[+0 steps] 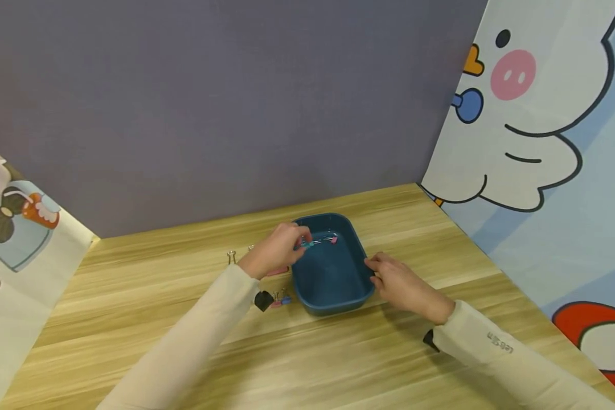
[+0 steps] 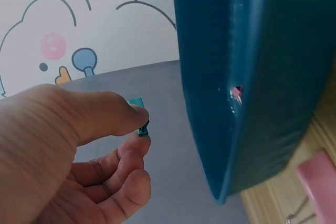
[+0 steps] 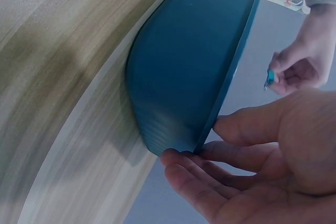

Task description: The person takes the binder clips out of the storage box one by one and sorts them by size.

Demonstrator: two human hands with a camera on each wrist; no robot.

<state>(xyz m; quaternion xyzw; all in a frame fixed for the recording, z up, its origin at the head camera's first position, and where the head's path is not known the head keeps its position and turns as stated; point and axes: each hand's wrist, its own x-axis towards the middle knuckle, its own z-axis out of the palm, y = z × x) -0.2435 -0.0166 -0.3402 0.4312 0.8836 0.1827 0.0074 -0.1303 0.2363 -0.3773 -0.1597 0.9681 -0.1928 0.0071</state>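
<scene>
Between thumb and index finger, my left hand (image 1: 282,246) pinches a small teal binder clip (image 2: 139,115), held above the left part of a dark blue tray (image 1: 333,279). The same clip (image 3: 270,77) shows in the right wrist view. Inside the tray, near its far end, lies a small pink clip (image 1: 334,240). My right hand (image 1: 402,286) grips the tray's right rim, with the thumb on the rim and fingers against the outer wall (image 3: 184,66).
Left of the tray on the wooden table (image 1: 159,285) are a larger pink clip (image 1: 278,271), partly hidden by my left hand, a small blue clip (image 1: 286,300) and a small pink one beside it. A grey panel (image 1: 236,114) stands behind.
</scene>
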